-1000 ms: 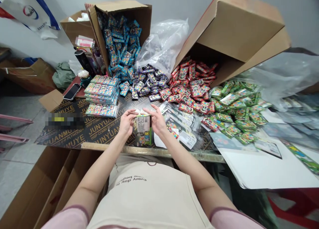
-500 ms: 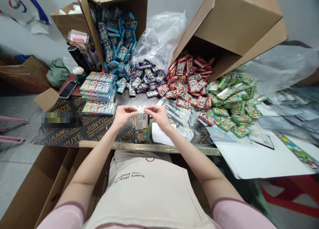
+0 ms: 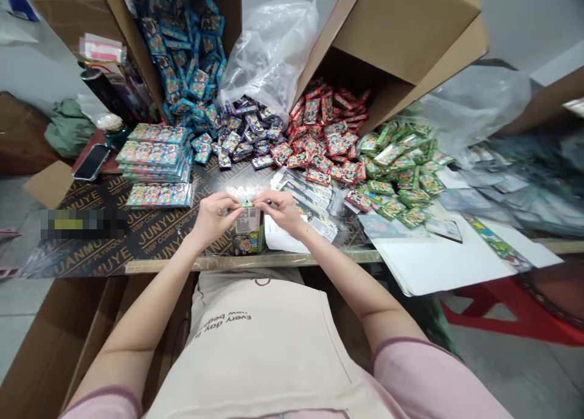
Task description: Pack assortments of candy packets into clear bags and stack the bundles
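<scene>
A small dark printed package (image 3: 247, 227) stands or lies near the front edge of the table, with a pale barcode panel and a green side strip. My left hand (image 3: 218, 217) pinches its top edge from the left, thumb and fingers together. My right hand (image 3: 281, 212) is closed at the same top edge from the right, its fingertips close to the left ones. A narrow yellow-green bit shows between the fingertips. White paper (image 3: 285, 236) lies partly under my right wrist. Behind it are flat clear printed sleeves (image 3: 303, 197).
Heaps of blue packets (image 3: 182, 72), purple packets (image 3: 250, 130), red packets (image 3: 331, 136) and green packets (image 3: 401, 163) spread behind my hands. Stacked packet sets (image 3: 157, 157) and a phone (image 3: 92, 162) are left. Cardboard boxes (image 3: 406, 24) stand behind; white sheets (image 3: 415, 261) lie right.
The head view has turned, so the whole scene sits farther left. My hands stay at the package's top, with the fingertips now closer together.
</scene>
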